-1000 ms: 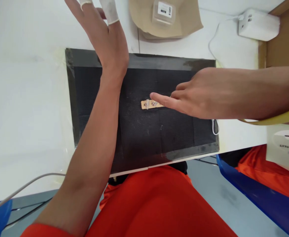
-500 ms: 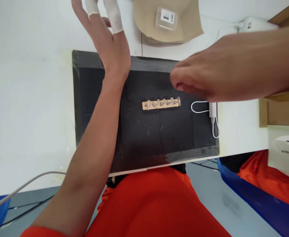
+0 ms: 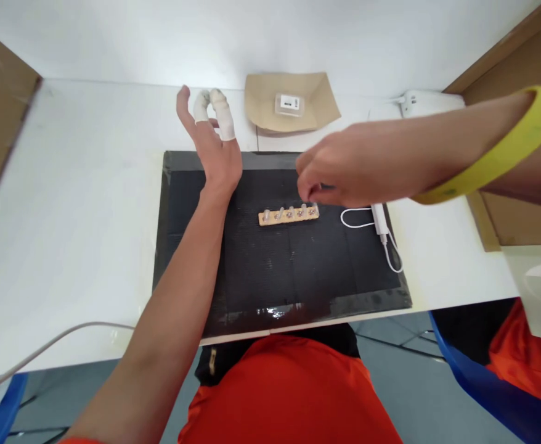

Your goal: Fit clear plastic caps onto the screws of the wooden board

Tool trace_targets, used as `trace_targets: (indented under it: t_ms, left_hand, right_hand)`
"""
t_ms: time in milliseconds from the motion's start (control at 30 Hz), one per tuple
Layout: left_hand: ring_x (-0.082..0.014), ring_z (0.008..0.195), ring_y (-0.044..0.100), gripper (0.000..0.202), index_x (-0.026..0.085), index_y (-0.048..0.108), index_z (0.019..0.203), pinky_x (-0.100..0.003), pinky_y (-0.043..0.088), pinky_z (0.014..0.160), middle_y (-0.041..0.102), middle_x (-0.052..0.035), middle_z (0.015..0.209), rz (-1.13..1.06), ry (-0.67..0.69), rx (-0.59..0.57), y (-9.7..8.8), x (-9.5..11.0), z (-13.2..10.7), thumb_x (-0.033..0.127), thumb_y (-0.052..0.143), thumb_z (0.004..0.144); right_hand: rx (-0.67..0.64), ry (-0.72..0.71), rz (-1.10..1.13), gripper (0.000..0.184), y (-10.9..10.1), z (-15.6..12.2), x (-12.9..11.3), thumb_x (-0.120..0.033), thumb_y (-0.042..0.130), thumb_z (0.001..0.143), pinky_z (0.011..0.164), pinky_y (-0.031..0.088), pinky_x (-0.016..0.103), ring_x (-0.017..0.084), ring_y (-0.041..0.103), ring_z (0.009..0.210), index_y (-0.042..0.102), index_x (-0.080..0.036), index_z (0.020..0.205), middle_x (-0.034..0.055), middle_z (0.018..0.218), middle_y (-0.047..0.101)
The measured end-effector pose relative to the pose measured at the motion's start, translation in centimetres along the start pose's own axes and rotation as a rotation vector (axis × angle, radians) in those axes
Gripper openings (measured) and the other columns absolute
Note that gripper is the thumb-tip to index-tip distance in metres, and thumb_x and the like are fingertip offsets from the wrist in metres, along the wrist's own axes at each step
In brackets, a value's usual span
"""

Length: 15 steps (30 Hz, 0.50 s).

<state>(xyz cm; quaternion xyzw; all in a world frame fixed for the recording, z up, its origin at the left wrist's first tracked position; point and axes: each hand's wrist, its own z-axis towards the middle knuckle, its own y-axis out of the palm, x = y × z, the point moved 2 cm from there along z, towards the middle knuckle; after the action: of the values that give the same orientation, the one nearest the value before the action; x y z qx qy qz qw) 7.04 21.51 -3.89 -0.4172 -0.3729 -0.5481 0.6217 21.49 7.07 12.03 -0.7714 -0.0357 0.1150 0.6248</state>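
A small tan strip (image 3: 277,219) lies on the black mat (image 3: 261,265), with several short clear pieces and small metallic bits along its top. Over the strip's right end is my right hand (image 3: 333,163), its fingers curled together in a pinch. Whatever the fingertips hold is hidden, and I cannot tell whether they touch the end piece. My left hand (image 3: 217,145) rests at the mat's back left edge, fingers apart and holding nothing. White finger cots (image 3: 223,114) cover two of its fingers.
Behind the mat a brown paper tray (image 3: 317,92) holds a clear labelled box (image 3: 290,105). A white cable with a small white device (image 3: 379,220) lies on the mat's right side. A white power strip (image 3: 430,103) stands at the back right. Another person's orange clothing (image 3: 524,351) shows at right.
The view has tilted up, showing more of the table's back. My right hand has come left and down to the strip's right end. My left hand stays at the mat's back edge.
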Motion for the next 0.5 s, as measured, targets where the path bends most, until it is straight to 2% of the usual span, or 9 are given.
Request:
trace_targets:
  t_ms: [100,200,267,367,433,500]
  left_hand:
    - [-0.0221,0.119,0.059,0.068,0.031,0.044,0.138,-0.04,0.054,0.104,0.027,-0.0101,0.165,0.093,0.003,0.013,-0.2,-0.2,-0.3,0.082,0.027,0.097]
    - [-0.0246,0.121,0.06,0.071,0.03,0.045,0.14,-0.041,0.054,0.098,0.027,-0.0125,0.166,0.098,-0.014,0.044,-0.2,-0.1,-0.7,0.083,0.027,0.096]
    - [-0.026,0.123,0.061,0.072,0.03,0.048,0.138,-0.042,0.052,0.099,0.026,-0.0135,0.166,0.1,-0.002,0.063,-0.2,0.2,-0.9,0.084,0.028,0.095]
    - [-0.0246,0.113,0.064,0.075,0.025,0.05,0.135,-0.043,0.051,0.1,0.028,-0.0171,0.163,0.162,0.032,0.042,-0.2,0.9,-1.3,0.084,0.026,0.096]
    - [-0.0241,0.107,0.064,0.077,0.023,0.053,0.133,-0.044,0.05,0.1,0.03,-0.0184,0.161,0.201,0.049,0.025,-0.2,1.4,-1.5,0.084,0.024,0.096]
    - [-0.0247,0.106,0.064,0.079,0.022,0.056,0.13,-0.045,0.05,0.101,0.03,-0.0188,0.161,0.219,0.06,0.011,-0.2,1.7,-1.7,0.085,0.025,0.095]
  right_hand:
    - [-0.344,-0.259,-0.22,0.017,0.4,-0.3,-1.3,-0.007,0.067,0.086,0.055,0.039,0.021,0.004,0.052,0.06,0.074,-0.017,0.075,-0.0059,0.078,0.074]
    - [-0.496,-0.31,-0.22,0.019,0.6,-0.9,-2.4,-0.006,0.067,0.084,0.053,0.04,0.024,0.006,0.051,0.055,0.072,-0.018,0.07,-0.0057,0.066,0.069]
    - [-0.46,-0.317,-0.22,0.021,0.5,-0.8,-2.8,-0.007,0.067,0.084,0.057,0.044,0.027,0.008,0.055,0.057,0.071,-0.019,0.067,-0.0046,0.068,0.068]
    - [-0.335,-0.261,-0.297,0.027,0.4,-0.3,-3.0,0.001,0.07,0.076,0.065,0.048,0.032,0.011,0.057,0.062,0.065,-0.019,0.058,-0.0034,0.065,0.064]
    - [-0.362,-0.251,-0.304,0.031,0.9,-0.3,-3.1,0.006,0.072,0.068,0.062,0.046,0.029,0.009,0.051,0.055,0.06,-0.018,0.052,-0.0067,0.053,0.053]
    - [-0.407,-0.3,-0.249,0.028,1.6,-0.6,-3.3,0.003,0.076,0.066,0.058,0.042,0.026,0.006,0.044,0.049,0.061,-0.017,0.054,-0.0103,0.047,0.046]
